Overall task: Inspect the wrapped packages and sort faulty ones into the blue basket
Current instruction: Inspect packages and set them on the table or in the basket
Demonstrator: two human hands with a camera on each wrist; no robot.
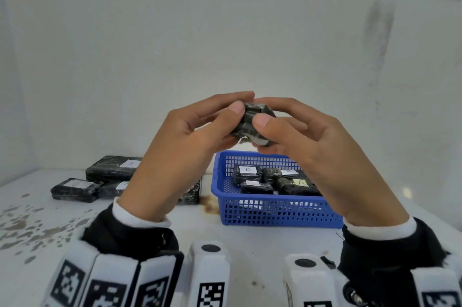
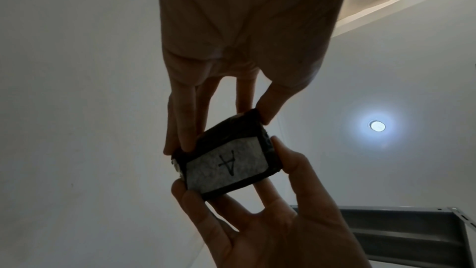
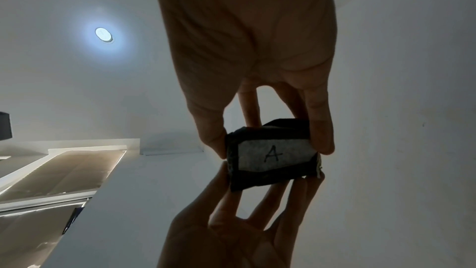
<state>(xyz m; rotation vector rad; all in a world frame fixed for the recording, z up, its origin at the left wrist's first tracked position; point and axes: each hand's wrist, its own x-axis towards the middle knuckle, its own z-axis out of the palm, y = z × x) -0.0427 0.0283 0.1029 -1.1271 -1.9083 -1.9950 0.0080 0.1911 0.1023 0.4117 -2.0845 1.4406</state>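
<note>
I hold a small black wrapped package (image 1: pixel 247 119) up in front of me, above the blue basket (image 1: pixel 275 209). My left hand (image 1: pixel 238 104) pinches its left side between thumb and fingers, and my right hand (image 1: pixel 263 116) pinches its right side. A pale frayed bit shows at the package's lower edge. In the left wrist view the package (image 2: pixel 224 162) carries a white label marked A, gripped by the left hand (image 2: pixel 219 129) from above and the right hand (image 2: pixel 257 221) from below. The right wrist view shows the same label on the package (image 3: pixel 273 154).
Several black wrapped packages (image 1: pixel 252 176) with labels lie inside the basket. More packages (image 1: pixel 112 169) lie on the white table (image 1: pixel 175 231) at the left, against the wall. A rusty stain (image 1: pixel 210 204) marks the table beside the basket's left wall.
</note>
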